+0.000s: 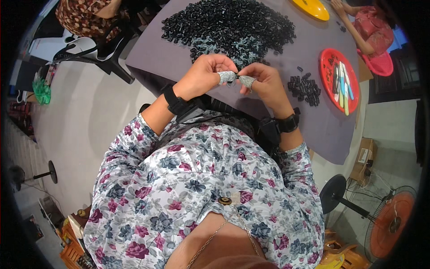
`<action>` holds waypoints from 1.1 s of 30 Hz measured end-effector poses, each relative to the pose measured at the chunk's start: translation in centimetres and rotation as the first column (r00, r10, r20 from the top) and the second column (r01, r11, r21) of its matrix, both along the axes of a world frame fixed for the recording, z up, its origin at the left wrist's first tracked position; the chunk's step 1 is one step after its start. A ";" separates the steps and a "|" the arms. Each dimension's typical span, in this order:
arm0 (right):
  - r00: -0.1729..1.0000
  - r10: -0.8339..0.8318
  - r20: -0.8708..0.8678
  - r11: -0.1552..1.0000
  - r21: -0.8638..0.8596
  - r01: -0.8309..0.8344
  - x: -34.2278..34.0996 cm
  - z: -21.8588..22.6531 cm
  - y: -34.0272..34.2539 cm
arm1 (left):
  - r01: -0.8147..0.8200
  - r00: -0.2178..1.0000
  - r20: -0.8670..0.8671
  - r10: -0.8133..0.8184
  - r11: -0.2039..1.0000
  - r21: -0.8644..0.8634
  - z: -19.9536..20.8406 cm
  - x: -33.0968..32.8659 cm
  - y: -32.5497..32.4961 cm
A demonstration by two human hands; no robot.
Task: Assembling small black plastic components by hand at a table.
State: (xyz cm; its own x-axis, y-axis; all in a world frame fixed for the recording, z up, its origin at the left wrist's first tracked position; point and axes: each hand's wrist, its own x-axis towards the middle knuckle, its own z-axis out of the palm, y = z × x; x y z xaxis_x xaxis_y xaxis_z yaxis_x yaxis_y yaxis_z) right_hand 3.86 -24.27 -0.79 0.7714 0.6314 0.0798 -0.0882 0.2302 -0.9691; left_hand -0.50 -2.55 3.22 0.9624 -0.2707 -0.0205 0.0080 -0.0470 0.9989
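Note:
My left hand [207,74] and my right hand [264,83] meet over the near edge of the grey-covered table [174,63]. Both thumbs are wrapped in pale speckled tape or cloth. Pinched between the fingertips of both hands is a small black piece [237,76], mostly hidden by the fingers. Beyond my hands spreads a large heap of small black pieces [228,27], with some greyish ones [210,46] at its near side. A smaller pile of black pieces [305,89] lies just right of my right hand.
To the right, a red tray [327,89] holds knives with coloured handles [344,89] and black bits. A yellow plate [313,9] sits at the far right. Two other people are seated near the table. A black chair [117,56] stands left, a fan [392,224] lower right.

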 end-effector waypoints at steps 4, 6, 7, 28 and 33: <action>1.000 -0.015 0.013 1.000 -0.009 0.015 0.0 0.2 0.0 | -0.016 1.000 -0.010 0.016 1.000 0.005 0.0 0.1 -0.2; 1.000 -0.024 0.010 1.000 -0.007 0.024 -0.1 0.3 0.0 | -0.045 0.999 -0.008 0.045 0.999 -0.011 -0.8 0.3 -0.2; 0.999 -0.035 0.011 0.999 -0.021 0.036 -0.1 0.3 0.0 | -0.038 0.999 -0.023 0.038 0.999 0.012 -1.0 0.3 -0.1; 0.995 -0.090 0.050 0.993 -0.072 0.093 -0.5 0.5 0.1 | -0.031 0.996 -0.087 0.036 0.998 0.063 -0.5 0.0 -0.4; 0.994 -0.096 0.046 0.991 -0.085 0.100 -0.3 0.3 0.0 | -0.005 0.997 -0.072 0.008 0.999 0.042 -0.7 0.2 -0.3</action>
